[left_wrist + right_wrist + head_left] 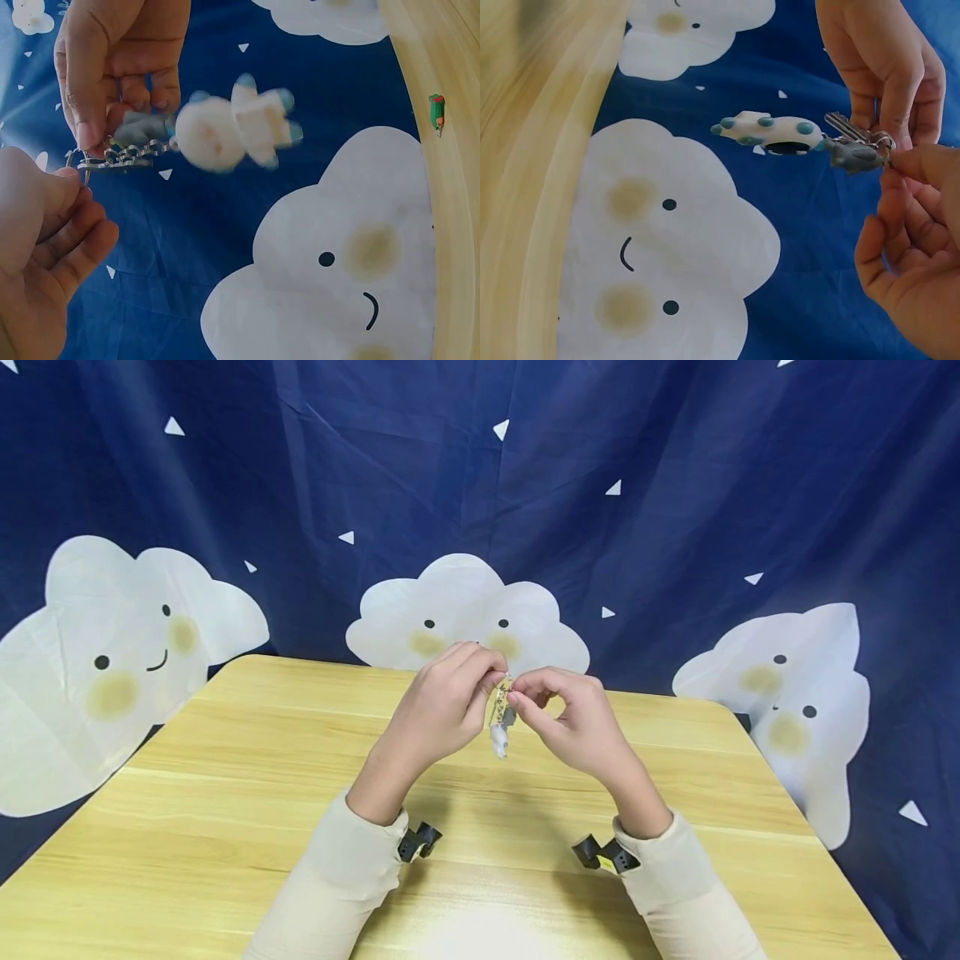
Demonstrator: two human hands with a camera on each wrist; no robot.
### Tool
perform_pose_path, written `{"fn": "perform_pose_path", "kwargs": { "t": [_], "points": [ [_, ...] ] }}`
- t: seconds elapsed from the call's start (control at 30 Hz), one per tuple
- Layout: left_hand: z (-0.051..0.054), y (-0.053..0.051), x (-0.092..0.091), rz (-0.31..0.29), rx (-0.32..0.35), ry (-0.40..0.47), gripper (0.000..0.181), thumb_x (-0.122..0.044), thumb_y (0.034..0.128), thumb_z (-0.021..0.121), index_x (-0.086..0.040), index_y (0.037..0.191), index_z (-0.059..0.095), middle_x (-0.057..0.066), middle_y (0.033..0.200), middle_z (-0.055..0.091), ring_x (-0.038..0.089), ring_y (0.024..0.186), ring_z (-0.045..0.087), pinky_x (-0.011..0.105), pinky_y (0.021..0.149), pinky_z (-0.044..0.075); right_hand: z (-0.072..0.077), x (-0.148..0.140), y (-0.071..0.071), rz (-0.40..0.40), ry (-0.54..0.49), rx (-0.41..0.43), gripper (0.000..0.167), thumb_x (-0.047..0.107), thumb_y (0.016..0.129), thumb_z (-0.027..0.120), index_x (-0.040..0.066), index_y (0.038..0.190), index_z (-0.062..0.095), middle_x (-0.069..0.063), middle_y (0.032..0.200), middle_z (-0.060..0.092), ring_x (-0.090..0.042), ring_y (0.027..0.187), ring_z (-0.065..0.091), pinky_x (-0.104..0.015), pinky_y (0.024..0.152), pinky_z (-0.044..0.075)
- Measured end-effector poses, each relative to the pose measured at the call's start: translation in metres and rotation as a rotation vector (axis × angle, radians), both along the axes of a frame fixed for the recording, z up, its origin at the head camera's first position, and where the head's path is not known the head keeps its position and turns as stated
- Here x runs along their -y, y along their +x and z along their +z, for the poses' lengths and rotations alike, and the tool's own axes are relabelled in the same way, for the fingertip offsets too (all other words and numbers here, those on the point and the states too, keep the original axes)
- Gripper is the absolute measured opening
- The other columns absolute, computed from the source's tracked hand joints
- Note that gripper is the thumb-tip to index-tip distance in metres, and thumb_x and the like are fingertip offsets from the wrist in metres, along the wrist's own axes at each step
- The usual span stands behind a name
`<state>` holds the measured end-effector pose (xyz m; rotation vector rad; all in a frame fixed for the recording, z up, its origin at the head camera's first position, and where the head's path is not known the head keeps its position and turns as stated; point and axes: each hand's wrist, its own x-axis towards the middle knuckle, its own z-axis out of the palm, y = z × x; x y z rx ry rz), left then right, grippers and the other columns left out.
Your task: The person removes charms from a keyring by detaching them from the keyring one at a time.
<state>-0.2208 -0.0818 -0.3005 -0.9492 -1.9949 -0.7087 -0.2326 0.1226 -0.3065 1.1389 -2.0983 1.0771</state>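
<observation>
Sleeves point(322, 889) are seen at seven and five o'clock; near centre, a ring point(887, 137) is pinched by the left hand point(444, 703) and, apparently, the right hand point(576, 720), with doll point(212, 135), charm point(856, 156) and key point(847, 126) hung toward six o'clock.

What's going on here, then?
A person's left hand and right hand pinch a keychain at its ring end, above the wooden table. A key, a white figure and a grey charm are bunched there. Whether the charm is attached is hard to tell.
</observation>
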Motion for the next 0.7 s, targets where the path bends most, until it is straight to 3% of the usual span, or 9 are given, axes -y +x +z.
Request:
{"fn": "perform_pose_path", "kwargs": {
  "t": [0.1,0.33,0.7],
  "points": [
    [0.0002,-0.0003,0.0,-0.005,0.001,0.003,0.006,0.003,0.0979,0.06,-0.001,0.098,0.065,0.006,0.089,0.064,0.021,0.083,0.057,0.032,0.076,0.051,-0.0001,0.0003,0.0,-0.004,-0.009,-0.03,0.004,0.002,0.091,0.072,0.006,0.093,0.074,0.005,0.076,0.066,-0.009,0.068,0.06,-0.024,0.061,0.051],
    [0.0014,-0.0003,0.0,-0.047,0.013,0.007,0.003,-0.004,0.0997,0.064,-0.002,0.101,0.066,0.007,0.094,0.067,0.021,0.088,0.062,0.036,0.095,0.052,0.0013,-0.0018,0.001,-0.01,-0.044,-0.091,0.008,-0.002,0.089,0.07,0.006,0.09,0.074,0.005,0.074,0.065,-0.01,0.067,0.058,-0.021,0.064,0.049],
    [0.0017,-0.0005,-0.0003,-0.077,-0.001,-0.002,0.005,0.0,0.0975,0.065,-0.004,0.096,0.064,0.005,0.092,0.066,0.018,0.082,0.06,0.031,0.084,0.053,0.0054,-0.0041,0.0045,-0.02,-0.068,-0.068,0.008,-0.001,0.09,0.07,0.006,0.09,0.074,0.006,0.073,0.064,-0.009,0.065,0.056,-0.021,0.06,0.047]
  ]
}}
